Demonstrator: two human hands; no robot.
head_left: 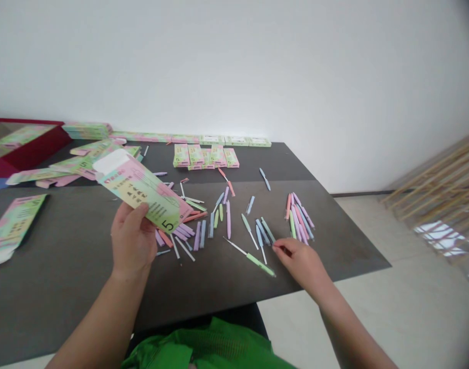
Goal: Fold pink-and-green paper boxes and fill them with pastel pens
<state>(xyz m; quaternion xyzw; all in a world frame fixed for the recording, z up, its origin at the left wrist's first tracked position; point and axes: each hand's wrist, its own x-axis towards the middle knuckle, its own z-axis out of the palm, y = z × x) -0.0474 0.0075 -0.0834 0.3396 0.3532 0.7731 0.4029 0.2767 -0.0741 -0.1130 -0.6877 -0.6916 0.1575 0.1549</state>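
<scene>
While my left hand (132, 241) grips a flat pastel box (142, 189), my right hand (301, 261) pinches narrow over scattered pens (265, 233) on the dark table (65, 266).

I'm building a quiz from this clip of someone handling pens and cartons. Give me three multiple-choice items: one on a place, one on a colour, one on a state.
1. Where are the loose pens?
A. on the dark table
B. on the floor
C. in a drawer

2. What colour is the cloth at the bottom edge?
A. green
B. white
C. black

3. What is the left hand doing?
A. holding a carton
B. lying flat and bare
C. gripping a cup

Key: 1 A, the pens lie across the table. 2 A, the cloth is bright green. 3 A, the left hand grips the carton; the right hand touches the pens.
</scene>
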